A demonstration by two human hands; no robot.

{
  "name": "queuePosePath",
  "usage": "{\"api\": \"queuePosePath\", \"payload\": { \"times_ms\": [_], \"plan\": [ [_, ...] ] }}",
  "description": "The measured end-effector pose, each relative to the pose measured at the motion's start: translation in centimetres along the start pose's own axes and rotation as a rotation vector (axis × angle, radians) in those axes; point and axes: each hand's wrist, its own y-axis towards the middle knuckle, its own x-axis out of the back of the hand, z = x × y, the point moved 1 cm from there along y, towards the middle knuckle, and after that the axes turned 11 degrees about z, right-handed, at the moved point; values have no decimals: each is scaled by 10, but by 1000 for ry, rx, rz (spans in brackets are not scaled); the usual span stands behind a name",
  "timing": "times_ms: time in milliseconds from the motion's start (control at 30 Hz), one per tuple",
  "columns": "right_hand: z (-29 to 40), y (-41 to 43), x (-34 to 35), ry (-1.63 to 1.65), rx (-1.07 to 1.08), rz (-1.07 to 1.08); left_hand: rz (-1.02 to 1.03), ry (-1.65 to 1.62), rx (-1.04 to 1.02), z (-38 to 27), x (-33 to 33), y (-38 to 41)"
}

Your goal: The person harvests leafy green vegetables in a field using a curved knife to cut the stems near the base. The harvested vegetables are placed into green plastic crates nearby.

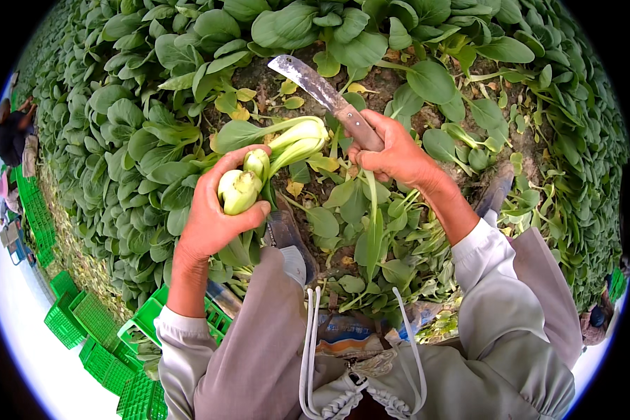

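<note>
My left hand [212, 223] is wrapped around pale green bok choy heads [240, 193], two with their cut bases turned up towards me. Another bok choy [299, 139] lies just past the fingertips; whether the hand also holds it is unclear. In my right hand [401, 157] is the brown wooden handle of a harvesting knife [317, 86]. Its curved, stained blade points up and to the left, apart from the bok choy. A loose bok choy leaf [374, 236] hangs by its stalk under the right hand, seemingly pinched in the fingers.
Growing bok choy [152, 131] stands densely ahead and on both sides. Trimmed leaves [346, 210] litter the soil between my shoes [294, 236]. Green plastic crates [102, 320] line the left, one close by my left forearm. Another person [16, 131] crouches at far left.
</note>
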Motion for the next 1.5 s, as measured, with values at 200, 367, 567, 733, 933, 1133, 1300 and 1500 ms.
{"api": "queuePosePath", "payload": {
  "times_ms": [200,367,567,733,933,1133,1300,1500],
  "plan": [
    [16,-5,-5,-198,286,-222,-39,-833,-59,20,-1,-6],
    [38,12,-49,53,476,-161,120,-858,-39,25,-8,-3],
    [30,16,-48,-331,401,-318,-128,-382,-12,-9,16,-2],
    [39,19,-94,-230,453,-316,-95,-653,-177,-2,-15,1],
    [67,0,-146,-395,432,-379,-98,-977,-314,9,-28,-26],
    [126,-44,-207,-516,499,-260,-423,-872,-668,-35,-20,-66],
    [145,-74,-240,-567,620,-246,-791,-628,-820,-33,19,-225],
    [141,-130,-193,-456,568,-309,-1231,610,-287,-6,11,-462]
  ]
}}
